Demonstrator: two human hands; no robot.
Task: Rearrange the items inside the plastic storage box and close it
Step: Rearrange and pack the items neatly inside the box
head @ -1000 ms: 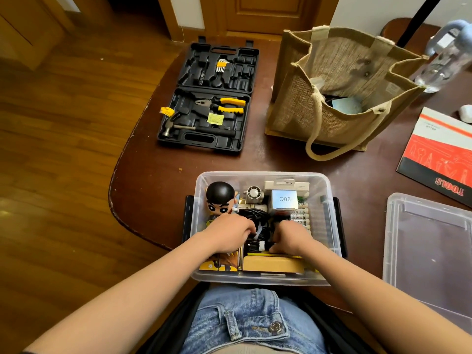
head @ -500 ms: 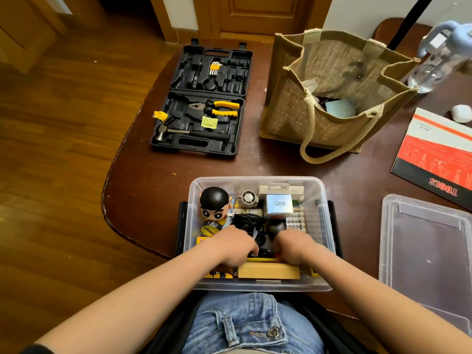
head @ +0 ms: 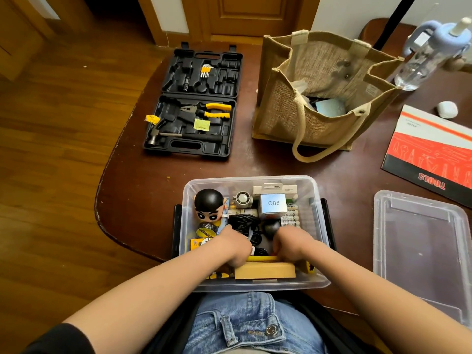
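Note:
A clear plastic storage box [head: 251, 179] sits at the table's near edge, open. Its clear lid [head: 421, 251] lies flat to the right. Inside are a black-haired toy figure [head: 209, 204], a small fan [head: 242, 199], a Q88 box [head: 273, 203], batteries [head: 290, 217], a tape roll [head: 207, 229], a black ball [head: 271, 226], a black cable bundle [head: 242, 221] and a tan flat box [head: 264, 269]. My left hand [head: 235, 245] is curled over the cable's near end. My right hand [head: 291, 242] curls downward beside it, its fingertips hidden.
An open black tool case [head: 191, 106] with pliers and a hammer lies at the far left. A jute bag [head: 321, 95] stands behind the box. A red tools booklet [head: 431, 149] and a water bottle [head: 429, 52] sit at the right. The table's left edge drops to wood floor.
Both hands have drawn back toward the near side of the box, which uncovers the tape roll and the black ball. The cable bundle has shifted a little with them.

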